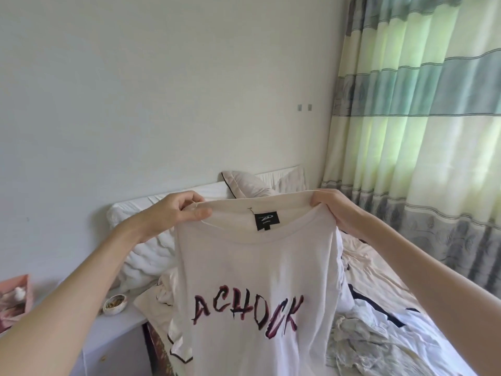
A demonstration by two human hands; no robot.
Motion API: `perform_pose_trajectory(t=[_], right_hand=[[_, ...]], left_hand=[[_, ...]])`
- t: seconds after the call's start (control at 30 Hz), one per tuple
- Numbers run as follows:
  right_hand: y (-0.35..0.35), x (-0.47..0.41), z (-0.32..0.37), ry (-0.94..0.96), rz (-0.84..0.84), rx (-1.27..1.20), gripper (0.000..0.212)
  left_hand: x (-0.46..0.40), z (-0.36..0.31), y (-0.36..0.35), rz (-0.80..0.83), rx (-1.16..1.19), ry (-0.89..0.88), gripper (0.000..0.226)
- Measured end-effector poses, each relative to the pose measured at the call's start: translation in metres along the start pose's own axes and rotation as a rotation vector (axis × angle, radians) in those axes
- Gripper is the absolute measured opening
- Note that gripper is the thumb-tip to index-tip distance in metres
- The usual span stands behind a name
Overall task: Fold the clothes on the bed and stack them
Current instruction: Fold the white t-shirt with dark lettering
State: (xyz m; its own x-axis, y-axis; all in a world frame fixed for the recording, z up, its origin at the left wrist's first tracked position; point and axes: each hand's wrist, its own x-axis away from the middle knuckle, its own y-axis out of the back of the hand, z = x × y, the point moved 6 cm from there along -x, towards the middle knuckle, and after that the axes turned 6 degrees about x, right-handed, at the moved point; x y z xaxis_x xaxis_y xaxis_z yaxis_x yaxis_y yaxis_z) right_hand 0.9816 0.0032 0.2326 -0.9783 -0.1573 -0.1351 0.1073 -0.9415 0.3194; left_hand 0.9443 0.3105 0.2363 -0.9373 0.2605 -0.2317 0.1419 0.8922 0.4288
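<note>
The left hand (176, 210) and right hand (329, 206) pinched the white printed cotton T-shirt (257, 294) at its shoulders, hanging it straight for folding.

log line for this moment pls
step: lift shirt | left hand: grip on collar | right hand: grip on collar | white t-shirt: held up over bed, unfolded

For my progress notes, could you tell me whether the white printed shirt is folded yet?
Not folded: the white shirt hangs spread open, left hand and right hand gripping its collar.
</note>
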Motion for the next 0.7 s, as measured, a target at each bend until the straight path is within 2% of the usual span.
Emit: perform_pose_trajectory(t=[0.1,0.2,0.23,0.3,0.37,0.47,0.53,0.57,0.63,0.7], right_hand=[[0.008,0.002,-0.001,-0.004,0.135,0.023,0.042],[0.019,0.007,-0.007,-0.003,0.302,0.039,0.063],[0.022,0.010,-0.008,0.001,0.348,0.024,0.064],[0.028,0.017,-0.007,-0.008,0.444,-0.028,0.051],[0.032,0.023,-0.007,-0.016,0.504,-0.069,0.034],[0.044,0.021,-0.012,-0.028,0.374,-0.033,0.025],[0.056,0.017,-0.010,0.028,0.126,0.153,0.010],[0.063,0.017,-0.008,0.066,-0.004,0.254,0.012],[0.073,0.017,-0.004,0.119,-0.182,0.369,0.025],[0.079,0.018,-0.002,0.152,-0.258,0.391,0.030]], left_hand=[[0.001,-0.003,-0.006,0.147,0.146,0.048,0.045],[0.000,-0.006,-0.008,0.202,0.248,0.086,0.046],[-0.001,-0.008,-0.009,0.209,0.255,0.090,0.040],[-0.003,-0.013,-0.012,0.175,0.186,0.065,0.017],[-0.009,-0.016,-0.012,0.074,0.003,0.014,0.013],[-0.021,-0.022,-0.014,-0.101,-0.187,-0.068,0.010],[-0.028,-0.026,-0.018,-0.178,-0.275,-0.123,0.010],[-0.031,-0.028,-0.019,-0.213,-0.300,-0.140,0.011],[-0.036,-0.035,-0.017,-0.273,-0.301,-0.159,0.030],[-0.038,-0.042,-0.014,-0.299,-0.284,-0.165,0.051]])
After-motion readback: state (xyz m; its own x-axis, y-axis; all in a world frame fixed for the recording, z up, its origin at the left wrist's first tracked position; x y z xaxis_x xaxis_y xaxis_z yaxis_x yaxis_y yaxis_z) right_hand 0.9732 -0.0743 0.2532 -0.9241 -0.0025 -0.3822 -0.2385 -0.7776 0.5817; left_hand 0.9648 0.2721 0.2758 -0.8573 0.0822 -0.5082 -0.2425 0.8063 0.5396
